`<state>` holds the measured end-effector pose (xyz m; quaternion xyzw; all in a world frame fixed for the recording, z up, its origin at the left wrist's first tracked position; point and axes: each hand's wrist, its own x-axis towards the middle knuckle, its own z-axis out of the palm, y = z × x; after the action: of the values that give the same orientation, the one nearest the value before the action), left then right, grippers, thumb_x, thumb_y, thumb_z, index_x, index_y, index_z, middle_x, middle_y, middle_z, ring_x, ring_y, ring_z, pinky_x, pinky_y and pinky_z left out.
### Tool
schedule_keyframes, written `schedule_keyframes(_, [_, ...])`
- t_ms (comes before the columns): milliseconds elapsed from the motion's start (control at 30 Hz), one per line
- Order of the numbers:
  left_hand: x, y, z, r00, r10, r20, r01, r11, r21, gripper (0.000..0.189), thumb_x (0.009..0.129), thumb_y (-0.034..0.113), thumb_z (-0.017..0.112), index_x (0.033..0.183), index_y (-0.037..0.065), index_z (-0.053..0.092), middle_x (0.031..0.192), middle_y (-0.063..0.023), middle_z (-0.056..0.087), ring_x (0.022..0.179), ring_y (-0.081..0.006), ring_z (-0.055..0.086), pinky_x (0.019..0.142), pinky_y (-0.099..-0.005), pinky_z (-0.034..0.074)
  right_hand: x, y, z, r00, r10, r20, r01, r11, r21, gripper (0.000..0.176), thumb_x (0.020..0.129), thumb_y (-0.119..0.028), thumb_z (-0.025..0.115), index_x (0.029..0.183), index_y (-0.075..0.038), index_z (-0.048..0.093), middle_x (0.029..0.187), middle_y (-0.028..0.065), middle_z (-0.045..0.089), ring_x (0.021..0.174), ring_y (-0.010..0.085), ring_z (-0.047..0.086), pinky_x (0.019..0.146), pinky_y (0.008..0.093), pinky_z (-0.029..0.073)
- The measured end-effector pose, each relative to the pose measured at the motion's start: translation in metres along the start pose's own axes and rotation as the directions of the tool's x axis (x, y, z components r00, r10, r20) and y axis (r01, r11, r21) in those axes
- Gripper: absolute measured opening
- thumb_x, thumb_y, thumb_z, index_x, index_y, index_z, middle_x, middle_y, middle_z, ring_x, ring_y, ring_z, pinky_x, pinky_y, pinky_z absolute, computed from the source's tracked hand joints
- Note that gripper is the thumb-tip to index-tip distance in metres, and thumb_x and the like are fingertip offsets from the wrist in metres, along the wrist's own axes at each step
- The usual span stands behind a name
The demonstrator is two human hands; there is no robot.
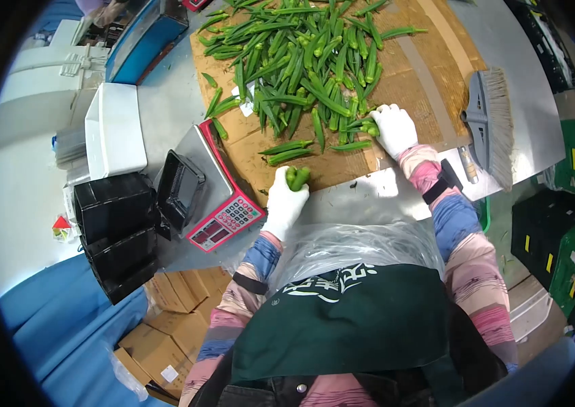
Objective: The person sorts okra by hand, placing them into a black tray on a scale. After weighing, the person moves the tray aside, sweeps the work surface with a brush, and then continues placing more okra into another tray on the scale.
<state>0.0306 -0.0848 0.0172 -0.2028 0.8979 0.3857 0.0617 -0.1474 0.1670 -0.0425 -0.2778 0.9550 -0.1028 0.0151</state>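
Note:
My left hand (284,205), in a white glove, is closed around a few green okra pods (297,178) near the front edge of the cardboard. Farther right, my white-gloved right hand (394,129) has its fingers closed on okra (367,127) at the near edge of a large okra pile (301,61). Single pods, such as an okra pod (286,147), lie on the cardboard (341,168) between my hands. Left of my left hand, a black plastic tray (180,188) rests on a red digital scale (223,220).
Stacked black trays (114,210) and a white bin (116,132) stand at the left. On the right lie a grey brush (491,122) and a wooden-handled tool (468,165). Green crates (559,251) are beyond the table; cardboard boxes (165,339) sit below left.

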Motion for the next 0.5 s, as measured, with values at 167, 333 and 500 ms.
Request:
schedule_keyframes(167, [0.005,0.037,-0.040,0.854,-0.097,0.511,0.518,0.241,-0.821,0.045,0.095,0.012,0.063,0.138,0.000,0.052,0.122,-0.0120,0.065,0.113,-0.0289,0.065,0.096,-0.0480,0.055,-0.002,0.005,-0.043,0.928,0.252,0.274,-0.361,0.788,0.499,0.033,0.085,-0.010,0.069,0.118,-0.007,0.070,0.106,0.0122,0.073,0.097,0.0313,0.070,0.088,0.0396,0.055])
schedule_keyframes(333, [-0.003,0.065,-0.042,0.815,0.223,0.535,0.557,-0.047,-0.829,0.056,0.101,0.019,0.059,0.149,-0.003,0.039,0.151,-0.0208,0.046,0.136,-0.0345,0.050,0.113,-0.0572,0.042,-0.049,-0.043,-0.081,0.837,-0.127,0.532,-0.540,-0.347,0.766,0.038,0.089,-0.020,0.074,0.122,-0.004,0.068,0.108,0.0041,0.072,0.101,0.0165,0.065,0.092,0.0340,0.051])
schedule_keyframes(500, [-0.009,0.055,-0.057,0.825,0.212,0.524,0.565,-0.293,-0.771,0.048,0.105,0.029,0.056,0.142,-0.001,0.049,0.144,-0.0155,0.055,0.132,-0.0299,0.054,0.117,-0.0519,0.038,-0.063,-0.094,-0.080,0.809,-0.092,0.581,-0.547,-0.483,0.684,0.036,0.092,-0.017,0.073,0.124,-0.002,0.064,0.108,0.0079,0.071,0.095,0.0178,0.068,0.083,0.0325,0.054])
